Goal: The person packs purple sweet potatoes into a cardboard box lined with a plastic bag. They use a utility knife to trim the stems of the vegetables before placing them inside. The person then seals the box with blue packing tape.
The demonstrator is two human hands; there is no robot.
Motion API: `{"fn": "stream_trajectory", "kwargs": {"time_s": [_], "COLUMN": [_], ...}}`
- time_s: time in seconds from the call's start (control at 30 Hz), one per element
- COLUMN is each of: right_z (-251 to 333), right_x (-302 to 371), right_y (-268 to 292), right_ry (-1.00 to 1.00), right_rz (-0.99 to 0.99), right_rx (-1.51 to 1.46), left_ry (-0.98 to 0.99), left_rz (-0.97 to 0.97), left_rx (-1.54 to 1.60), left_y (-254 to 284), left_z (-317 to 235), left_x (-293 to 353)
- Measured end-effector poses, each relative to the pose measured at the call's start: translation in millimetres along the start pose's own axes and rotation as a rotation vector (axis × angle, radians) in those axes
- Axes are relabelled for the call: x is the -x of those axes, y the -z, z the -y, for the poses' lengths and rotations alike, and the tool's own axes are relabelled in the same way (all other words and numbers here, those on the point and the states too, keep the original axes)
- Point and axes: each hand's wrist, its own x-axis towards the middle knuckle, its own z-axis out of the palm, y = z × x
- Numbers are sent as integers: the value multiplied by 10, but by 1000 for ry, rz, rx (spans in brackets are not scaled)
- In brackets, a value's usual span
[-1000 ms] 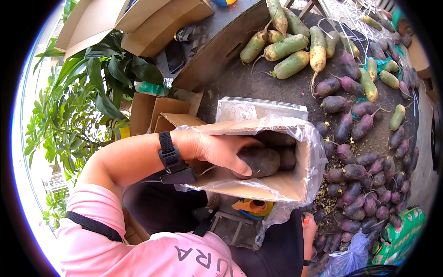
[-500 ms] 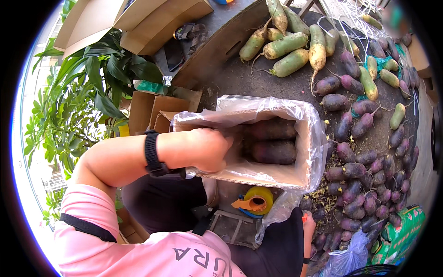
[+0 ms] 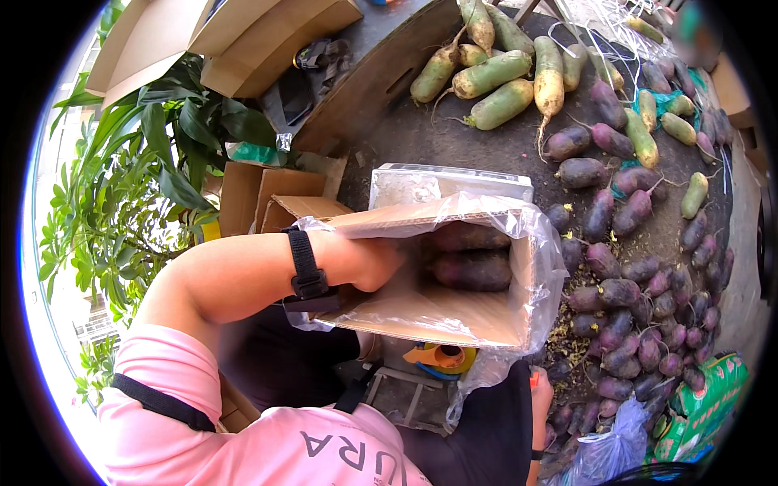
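My left hand [image 3: 377,263] reaches into a cardboard box [image 3: 442,318] lined with clear plastic film. Its fingers are hidden inside, so I cannot tell what they touch. Dark purple radishes [image 3: 474,271] lie side by side in the box, towards its right end. Crumpled clear film [image 3: 551,251] hangs over the box's rim. Low at the right, beside my black-clad knee, my right hand [image 3: 541,398] is closed around a small orange-red thing [image 3: 535,377], of which only the tip shows.
Many purple radishes [image 3: 620,292] cover the ground to the right, with long green radishes [image 3: 490,77] farther back. Behind the box lies a pale flat tray [image 3: 454,180]. A tape dispenser [image 3: 442,356] sits below it. Leafy plants [image 3: 174,121] and open cartons [image 3: 279,190] stand left.
The box has tipped and shifted slightly down, uncovering more of the pale tray behind it. My left forearm has moved a little right, the hand deeper in the box. My right hand stays put.
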Motion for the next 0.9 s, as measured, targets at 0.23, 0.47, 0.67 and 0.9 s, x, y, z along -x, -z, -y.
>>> {"fn": "stream_trajectory", "kwargs": {"time_s": [0.23,0.47,0.67,0.9], "right_z": [-95,372,-24,-527], "right_x": [144,169,246,110], "right_y": [-13,195,65,272], "right_ry": [-149,-253,-355,-582], "right_rz": [14,-61,-413,-912], "right_rx": [-27,-100,-263,-798], "left_ry": [35,-47,-333,-487], "left_rz": [76,-422,-552,-259], "left_rx": [-99,-139,213,155], "left_y": [23,108,12,-591], "left_z": [18,-306,-1184,-1669], "left_x": [28,584,895,319]}}
